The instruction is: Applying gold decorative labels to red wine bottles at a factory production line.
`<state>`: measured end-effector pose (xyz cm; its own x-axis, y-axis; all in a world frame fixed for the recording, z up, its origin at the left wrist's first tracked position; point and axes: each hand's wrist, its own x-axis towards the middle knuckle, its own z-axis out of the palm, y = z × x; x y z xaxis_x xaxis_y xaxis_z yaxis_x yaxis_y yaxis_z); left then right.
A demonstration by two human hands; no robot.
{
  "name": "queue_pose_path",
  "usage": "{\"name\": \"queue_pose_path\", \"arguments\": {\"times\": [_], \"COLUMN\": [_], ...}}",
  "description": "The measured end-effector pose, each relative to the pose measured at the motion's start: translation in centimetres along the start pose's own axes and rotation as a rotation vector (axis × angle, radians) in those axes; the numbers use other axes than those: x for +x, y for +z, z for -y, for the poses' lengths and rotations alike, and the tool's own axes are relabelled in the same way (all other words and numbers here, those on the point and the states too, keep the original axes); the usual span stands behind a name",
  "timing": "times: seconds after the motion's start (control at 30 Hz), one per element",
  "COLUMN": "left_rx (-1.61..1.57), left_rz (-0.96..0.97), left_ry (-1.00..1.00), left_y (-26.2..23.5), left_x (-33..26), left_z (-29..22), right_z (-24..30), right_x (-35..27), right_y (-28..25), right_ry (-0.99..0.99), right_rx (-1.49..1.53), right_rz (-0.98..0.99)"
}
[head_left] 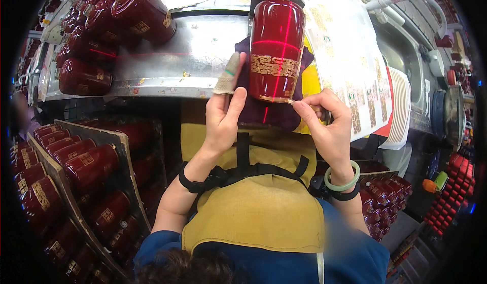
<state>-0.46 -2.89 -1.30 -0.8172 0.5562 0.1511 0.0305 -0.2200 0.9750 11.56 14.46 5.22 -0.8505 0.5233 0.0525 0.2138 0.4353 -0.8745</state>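
Observation:
A dark red glossy bottle (275,43) lies on a purple cloth (243,109) in front of me, its neck pointing away. A gold patterned band runs around it, and red laser lines cross it. At its near end, my right hand (327,116) pinches the end of a thin gold strip (276,99), which lies along the bottle's bottom edge. Just left of the bottle is my left hand (224,106), open, its fingers stretched out and holding nothing. A pale cloth finger sleeve (229,74) covers part of its fingers.
Several red bottles (142,15) lie stacked at the left of the metal table (167,66). White sheets of gold decals (350,56) cover the right side. Beyond them is a sink (406,50) with a pipe. Racks of red bottles (89,167) stand below at left.

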Motion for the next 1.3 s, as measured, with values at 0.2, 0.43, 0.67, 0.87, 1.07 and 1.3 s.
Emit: {"name": "queue_pose_path", "arguments": {"times": [0.2, 0.43, 0.67, 0.87, 1.07, 1.3], "left_rx": [0.544, 0.720, 0.790, 0.839, 0.970, 0.875], "left_rz": [-0.129, -0.137, -0.120, -0.083, -0.105, -0.073], "left_ry": [0.503, 0.739, 0.704, 0.767, 0.857, 0.817], "left_y": [-0.1, 1.0, 1.3, 1.1, 1.5, 1.9], "left_x": [-1.1, 0.2, 0.1, 0.0, 0.0, 1.0], "left_z": [0.2, 0.2, -0.1, 0.1, 0.8, -1.0], "right_z": [0.4, 0.4, -1.4, -0.8, -0.1, 0.6], "right_x": [0.1, 0.2, 0.4, 0.4, 0.7, 0.9], "right_y": [-0.2, -0.2, -2.2, -2.2, -1.7, -1.4], "right_ry": [-0.003, -0.018, 0.114, 0.073, 0.026, -0.027], "right_rx": [-0.009, -0.010, -0.018, -0.009, -0.038, -0.050], "right_rz": [-0.004, 0.021, 0.109, 0.106, 0.108, 0.117]}}
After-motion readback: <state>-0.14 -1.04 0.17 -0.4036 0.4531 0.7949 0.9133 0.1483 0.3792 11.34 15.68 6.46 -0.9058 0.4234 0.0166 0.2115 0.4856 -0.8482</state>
